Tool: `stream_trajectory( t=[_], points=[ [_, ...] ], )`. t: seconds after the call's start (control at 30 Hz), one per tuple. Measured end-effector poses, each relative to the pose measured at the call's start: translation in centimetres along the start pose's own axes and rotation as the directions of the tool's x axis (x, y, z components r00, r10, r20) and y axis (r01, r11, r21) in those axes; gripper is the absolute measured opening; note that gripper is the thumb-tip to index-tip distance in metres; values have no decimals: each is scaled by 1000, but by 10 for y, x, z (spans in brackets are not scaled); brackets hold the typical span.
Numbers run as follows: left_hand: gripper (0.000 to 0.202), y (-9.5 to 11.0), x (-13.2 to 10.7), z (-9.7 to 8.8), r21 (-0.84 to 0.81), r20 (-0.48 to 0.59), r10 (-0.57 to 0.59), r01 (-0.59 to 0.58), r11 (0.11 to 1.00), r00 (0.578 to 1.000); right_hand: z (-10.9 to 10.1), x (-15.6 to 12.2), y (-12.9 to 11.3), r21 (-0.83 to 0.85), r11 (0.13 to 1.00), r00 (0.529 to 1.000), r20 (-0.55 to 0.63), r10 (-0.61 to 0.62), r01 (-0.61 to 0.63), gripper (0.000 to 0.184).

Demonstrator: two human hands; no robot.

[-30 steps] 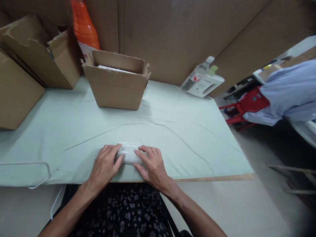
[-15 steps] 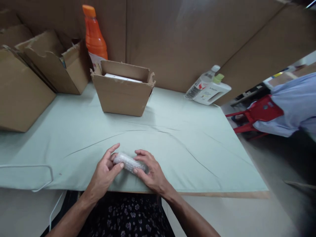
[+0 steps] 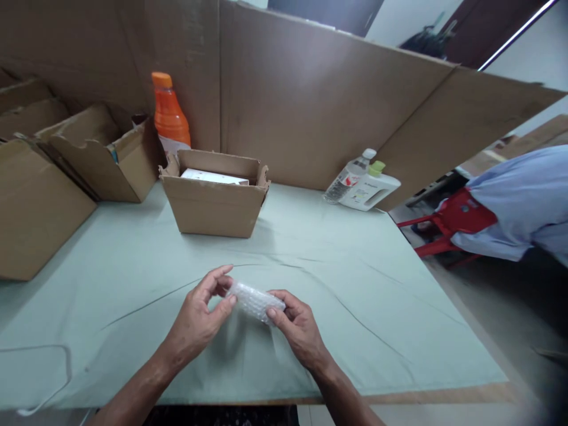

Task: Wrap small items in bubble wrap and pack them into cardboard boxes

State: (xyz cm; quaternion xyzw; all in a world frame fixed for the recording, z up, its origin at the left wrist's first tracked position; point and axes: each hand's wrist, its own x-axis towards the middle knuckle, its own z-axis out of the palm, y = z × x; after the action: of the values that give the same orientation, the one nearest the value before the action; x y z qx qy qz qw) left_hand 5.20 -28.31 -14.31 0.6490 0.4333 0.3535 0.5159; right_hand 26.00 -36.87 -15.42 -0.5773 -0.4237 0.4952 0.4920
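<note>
A small roll of bubble wrap [image 3: 254, 300] is held between both hands above the pale green tabletop [image 3: 337, 248]. My left hand [image 3: 202, 313] pinches its left end, thumb in front and fingers behind. At the other end, my right hand [image 3: 299, 325] grips it with the thumb on the near side and the fingers round the back. The wrap looks clear and bumpy; whatever may lie inside it cannot be made out.
Beyond the hands stands an open cardboard box [image 3: 215, 207] holding white flat items [image 3: 213, 176]. More cardboard boxes [image 3: 39, 207] are at the left. An orange bottle [image 3: 171, 115], a clear bottle [image 3: 348, 180] and a white jug [image 3: 373, 190] stand by a cardboard wall. A person in light blue [image 3: 523, 201] sits at right.
Both hands and the bubble wrap have shifted right in view. My right hand has moved to the wrap's right end, showing more of it. The camera view has tilted up.
</note>
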Motion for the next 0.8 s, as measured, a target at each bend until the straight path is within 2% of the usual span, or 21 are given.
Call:
stream_trajectory(
  t=[0.03, 0.07, 0.1, 0.17, 0.2, 0.23, 0.3, 0.37, 0.47, 0.57, 0.7, 0.77, 0.8],
  points=[
    [45, 6, 8, -3, 110, -69, 109, -101, 989, 992, -5, 3, -4, -20, 1000, 1000, -28, -13, 13, 39],
    [43, 13, 18, -8, 239, -137, 244, -207, 949, 960, -11, 6, -9, -40, 999, 998, -52, -26, 24, 39],
    [42, 21, 29, -14, 372, -187, 387, -299, 879, 903, -16, 9, -14, -61, 998, 997, -72, -40, 36, 39],
    [44, 37, 57, -29, 594, -216, 620, -402, 697, 754, -26, 17, -23, -117, 991, 991, -104, -83, 70, 39],
    [47, 44, 73, -37, 671, -207, 685, -408, 619, 698, -31, 21, -28, -156, 983, 986, -119, -117, 98, 38],
    [50, 50, 89, -45, 727, -191, 718, -395, 561, 669, -34, 24, -33, -204, 970, 979, -129, -160, 132, 36],
    [51, 56, 119, -59, 796, -153, 729, -354, 492, 668, -40, 32, -45, -310, 928, 958, -131, -256, 206, 30],
    [39, 56, 142, -69, 827, -108, 708, -332, 454, 698, -44, 38, -58, -409, 870, 929, -119, -350, 275, 25],
    [20, 54, 150, -73, 838, -35, 704, -363, 408, 709, -49, 45, -83, -525, 776, 873, -117, -474, 351, 22],
    [19, 58, 128, -70, 846, 45, 738, -418, 330, 673, -53, 51, -114, -621, 672, 796, -125, -593, 403, 22],
    [14, 70, 73, -60, 859, 86, 758, -433, 272, 647, -45, 61, -159, -770, 459, 678, -47, -734, 443, 26],
    [13, 73, 47, -54, 860, 92, 749, -432, 272, 656, -33, 67, -178, -846, 332, 668, 38, -743, 417, 28],
    [14, 73, 38, -51, 859, 96, 744, -433, 274, 662, -25, 70, -187, -886, 260, 688, 88, -721, 385, 28]
  ],
)
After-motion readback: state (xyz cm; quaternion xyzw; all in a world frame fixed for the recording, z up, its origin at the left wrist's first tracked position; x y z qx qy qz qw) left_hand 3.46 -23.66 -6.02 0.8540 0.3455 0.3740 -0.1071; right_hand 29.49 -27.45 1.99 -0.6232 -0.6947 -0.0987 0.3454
